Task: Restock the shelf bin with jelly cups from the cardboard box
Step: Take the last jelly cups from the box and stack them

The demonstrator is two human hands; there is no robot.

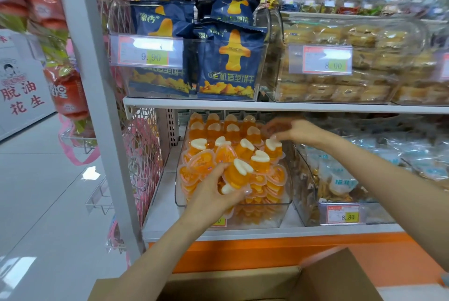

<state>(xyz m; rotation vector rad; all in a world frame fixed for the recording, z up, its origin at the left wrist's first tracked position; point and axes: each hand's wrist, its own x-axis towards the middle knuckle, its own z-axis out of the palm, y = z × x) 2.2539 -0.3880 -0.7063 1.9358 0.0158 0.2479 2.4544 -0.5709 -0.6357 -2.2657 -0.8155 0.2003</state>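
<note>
left hand (213, 193): fingers curled round a jelly cup (237, 174), white end tilted up and back, just above the shelf bin (286, 201) front | right hand (294, 130): over back-right stacked cups (273, 146), grip blurred, cannot tell | left nearer drop spot | cardboard box (335, 276) below

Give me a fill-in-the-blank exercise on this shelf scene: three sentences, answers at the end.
1. The left hand grips several ____ jelly cups over the shelf bin.
2. The price tag on the bin of blue packets reads ____.
3. The brown box at the bottom of the view is made of ____.
Missing words: orange; 9.90; cardboard.
</note>
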